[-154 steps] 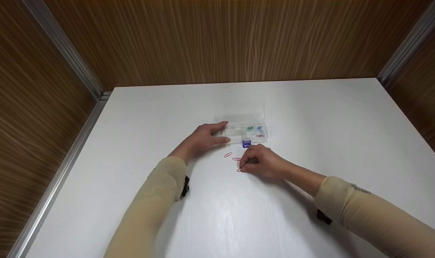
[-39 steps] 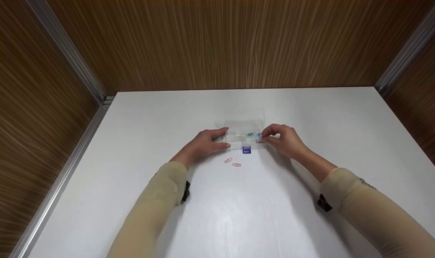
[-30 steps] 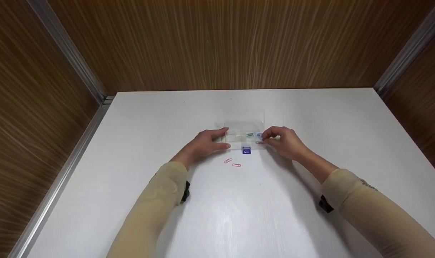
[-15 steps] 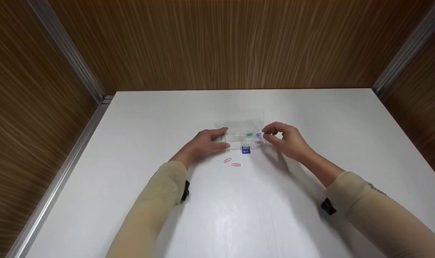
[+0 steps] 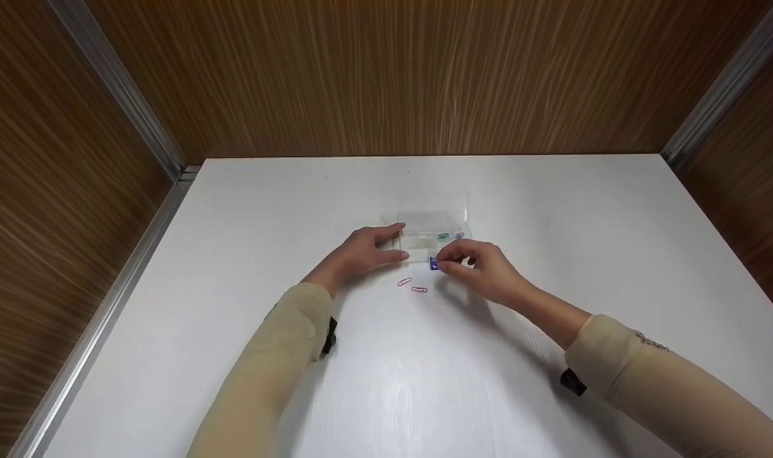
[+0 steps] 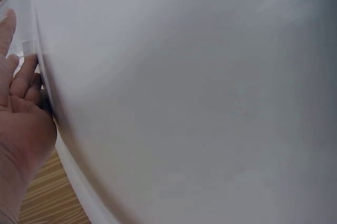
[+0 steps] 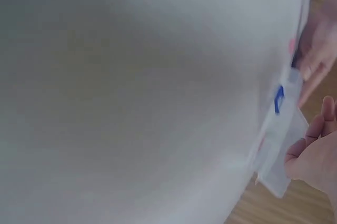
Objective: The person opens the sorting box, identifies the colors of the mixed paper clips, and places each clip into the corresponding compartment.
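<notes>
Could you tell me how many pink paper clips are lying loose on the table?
2. One paper clip lies just in front of the left hand; the other lies beside it, nearer the right hand. More may sit inside the clear box.

Both arms reach forward from the near edge, sleeved to the wrists, a dark strap showing under each forearm. The left hand point(image 5: 361, 251) lies palm down, fingers straight and close together, thumb spread apart from them on the far side – the fingertips point toward the right hand. In the left wrist view its fingers point(image 6: 23, 79) lie side by side, barely bent. The right hand point(image 5: 478, 270) hangs with the wrist slightly raised, fingers curled inward, thumb and forefinger drawn near each other at the tips – whether they pinch anything cannot be told. The two hands' fingertips are near, not touching.
</notes>
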